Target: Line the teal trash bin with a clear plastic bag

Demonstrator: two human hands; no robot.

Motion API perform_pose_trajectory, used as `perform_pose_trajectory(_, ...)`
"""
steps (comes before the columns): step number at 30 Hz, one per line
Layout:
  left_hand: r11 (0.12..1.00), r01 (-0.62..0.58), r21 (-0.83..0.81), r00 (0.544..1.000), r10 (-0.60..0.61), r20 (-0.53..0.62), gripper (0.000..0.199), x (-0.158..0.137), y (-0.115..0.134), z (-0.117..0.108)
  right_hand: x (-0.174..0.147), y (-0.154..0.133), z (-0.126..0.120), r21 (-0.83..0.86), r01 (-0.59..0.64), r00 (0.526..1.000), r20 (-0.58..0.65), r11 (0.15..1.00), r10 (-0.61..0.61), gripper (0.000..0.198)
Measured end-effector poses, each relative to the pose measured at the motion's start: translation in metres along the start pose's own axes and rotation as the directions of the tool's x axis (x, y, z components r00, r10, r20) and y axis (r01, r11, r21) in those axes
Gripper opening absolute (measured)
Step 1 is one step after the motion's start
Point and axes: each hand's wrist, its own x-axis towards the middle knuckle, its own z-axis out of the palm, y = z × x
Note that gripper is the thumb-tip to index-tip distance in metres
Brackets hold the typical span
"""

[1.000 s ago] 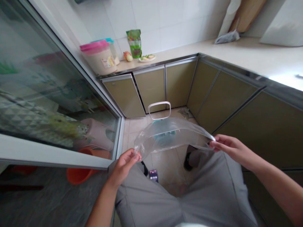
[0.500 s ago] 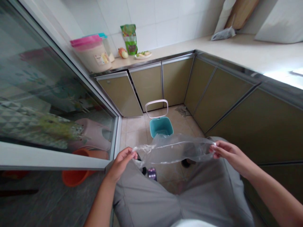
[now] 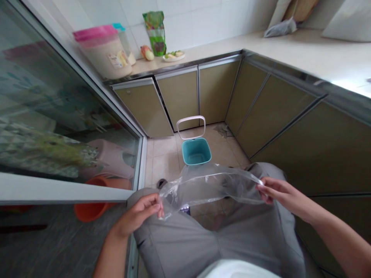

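1 left hand and 1 right hand are pinching a clear bag, fingers closed, likely spreading it; the next move is probably demanding even tension.

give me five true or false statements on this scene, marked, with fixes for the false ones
1. The left hand and right hand both hold the clear plastic bag. True.
2. The teal bin is on the counter. False: it stands on the tiled floor.
3. The green pouch stands left of the plate in the picture. True.
4. The clear plastic bag lies inside the teal bin. False: it is stretched between the hands.
5. The big container has a pink lid. True.
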Motion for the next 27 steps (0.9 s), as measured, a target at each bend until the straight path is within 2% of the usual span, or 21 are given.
perform_pose_trajectory(5, 1.000, 0.022, -0.009, 0.991, -0.024, -0.132, 0.032, 0.052, -0.024, -0.019, 0.046, 0.006, 0.011, 0.070, -0.072, 0.996, 0.056, 0.995, 0.068, 0.055)
perform_pose_trajectory(9, 0.978, 0.195, -0.068, 0.940, -0.206, -0.271, 0.031, 0.110, -0.041, -0.030, 0.105, 0.013, 0.017, 0.084, -0.125, 0.990, 0.077, 0.989, 0.119, 0.043)
perform_pose_trajectory(14, 0.925, 0.377, 0.055, 0.887, -0.343, -0.310, 0.026, 0.175, -0.052, -0.044, 0.188, 0.029, 0.017, -0.151, -0.264, 0.964, -0.020, 0.953, 0.264, 0.026)
perform_pose_trajectory(17, 0.878, 0.463, 0.122, 0.857, -0.407, -0.316, 0.023, 0.205, -0.059, -0.053, 0.226, 0.036, 0.014, -0.249, -0.331, 0.943, -0.059, 0.910, 0.327, 0.022)
perform_pose_trajectory(20, 0.845, 0.515, 0.143, 0.831, -0.452, -0.323, 0.019, 0.229, -0.070, -0.061, 0.256, 0.041, 0.012, -0.301, -0.381, 0.924, -0.079, 0.874, 0.375, 0.020)
perform_pose_trajectory(24, 0.797, 0.576, 0.182, 0.779, -0.467, -0.419, 0.011, 0.257, -0.091, -0.068, 0.290, 0.053, 0.010, -0.326, -0.453, 0.891, -0.150, 0.830, 0.428, 0.018)
perform_pose_trajectory(27, 0.758, 0.617, 0.212, 0.747, -0.479, -0.462, 0.007, 0.278, -0.108, -0.074, 0.314, 0.061, 0.011, -0.426, -0.499, 0.864, -0.178, 0.755, 0.470, 0.013)
